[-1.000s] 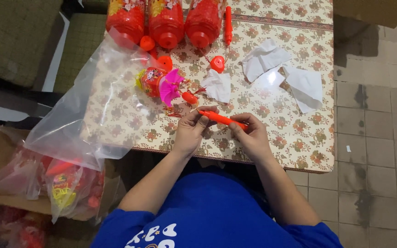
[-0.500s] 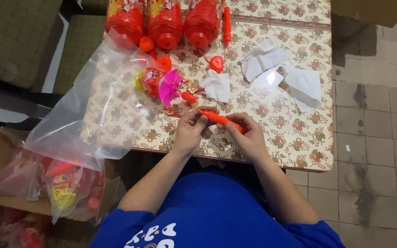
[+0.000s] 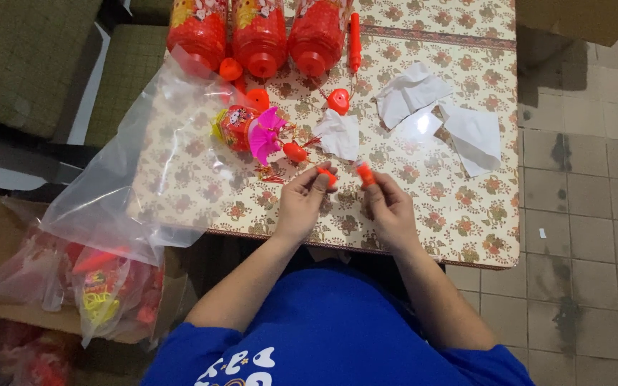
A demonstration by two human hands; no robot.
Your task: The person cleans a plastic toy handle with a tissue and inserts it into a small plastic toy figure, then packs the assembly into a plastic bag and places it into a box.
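Note:
My left hand [image 3: 302, 204] pinches a short orange piece [image 3: 328, 176] at its fingertips. A second orange piece [image 3: 365, 174] is gripped in my right hand [image 3: 389, 211]. A small gap separates the two pieces above the floral-clothed table [image 3: 466, 214]. Just beyond my left hand lie a small colourful lantern toy with a pink tassel [image 3: 248, 130] and a crumpled white paper [image 3: 339, 134].
Three red lanterns [image 3: 259, 32], an orange stick [image 3: 355, 32] and a red heart-shaped part [image 3: 338, 100] lie at the far edge. White wrappers [image 3: 475, 136] sit at the right. A clear plastic bag [image 3: 130, 193] drapes off the left side over a cardboard box of bagged toys [image 3: 73, 286].
The long orange stick that both hands held across is now seen as two short pieces, one in each hand, and the hands have drawn slightly apart.

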